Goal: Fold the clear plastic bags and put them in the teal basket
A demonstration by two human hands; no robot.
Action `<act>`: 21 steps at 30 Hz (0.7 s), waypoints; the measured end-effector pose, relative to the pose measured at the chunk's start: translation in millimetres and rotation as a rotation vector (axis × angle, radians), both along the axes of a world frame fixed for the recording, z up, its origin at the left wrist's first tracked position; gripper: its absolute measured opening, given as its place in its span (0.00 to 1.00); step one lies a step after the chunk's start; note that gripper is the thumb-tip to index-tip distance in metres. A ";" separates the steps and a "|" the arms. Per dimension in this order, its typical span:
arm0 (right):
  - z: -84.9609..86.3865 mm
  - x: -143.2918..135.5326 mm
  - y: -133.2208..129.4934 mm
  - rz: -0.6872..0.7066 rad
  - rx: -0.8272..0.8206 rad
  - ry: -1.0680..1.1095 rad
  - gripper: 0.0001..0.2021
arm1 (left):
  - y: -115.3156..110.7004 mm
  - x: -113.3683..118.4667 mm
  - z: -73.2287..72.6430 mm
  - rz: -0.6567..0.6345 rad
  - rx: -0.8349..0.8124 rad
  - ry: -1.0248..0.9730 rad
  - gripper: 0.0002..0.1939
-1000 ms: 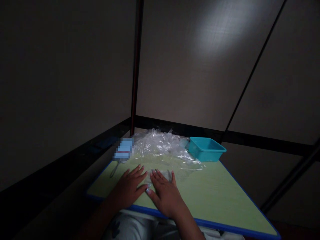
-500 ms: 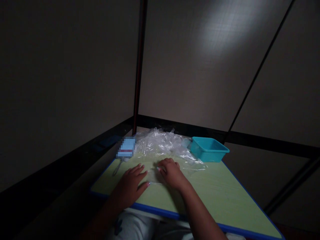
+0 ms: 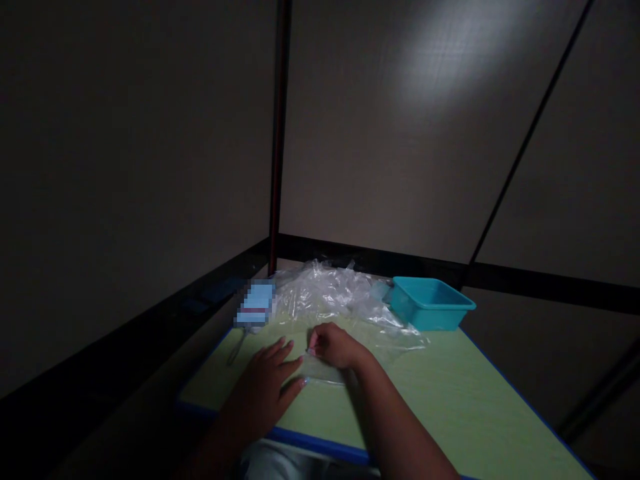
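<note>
A thin clear plastic bag (image 3: 327, 371) lies flat on the light green tabletop, its near edge in front of me. My left hand (image 3: 270, 377) rests spread on the table at the left end of that edge, fingertips against the plastic. Just to its right, my right hand (image 3: 335, 343) is closed in a pinch, thumb and forefinger together on the plastic close to the left fingertips. Beyond both hands, a crumpled heap of clear plastic (image 3: 330, 290) catches the light; whether it joins the flat piece I cannot tell.
A turquoise plastic bin (image 3: 433, 307) stands at the back right of the blue-edged green table (image 3: 450, 407). At the left edge lies a pale blue, blurred-out item (image 3: 256, 303) with a looped strap (image 3: 237, 348). Walls (image 3: 375, 167) close in behind and on the left.
My right hand has curled from a loose, lowered pose into a pinch on the plastic, shifting slightly left. My left hand stays spread. The view has moved slightly.
</note>
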State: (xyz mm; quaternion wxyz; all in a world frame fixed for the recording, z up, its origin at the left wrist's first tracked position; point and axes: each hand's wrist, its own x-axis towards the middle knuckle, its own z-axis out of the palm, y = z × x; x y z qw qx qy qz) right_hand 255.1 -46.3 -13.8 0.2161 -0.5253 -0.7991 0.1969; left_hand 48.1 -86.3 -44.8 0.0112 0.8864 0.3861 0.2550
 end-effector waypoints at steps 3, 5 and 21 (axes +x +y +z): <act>-2.9 1.9 2.5 0.022 -0.021 0.059 0.05 | 0.6 0.4 -0.6 0.005 -0.003 0.006 0.18; -3.1 1.5 3.2 0.032 -0.029 0.104 0.05 | 0.4 0.5 -0.5 0.007 -0.004 0.010 0.18; -10.0 -3.8 4.1 0.155 -0.086 0.371 0.06 | -0.2 0.3 0.0 0.012 -0.003 0.014 0.18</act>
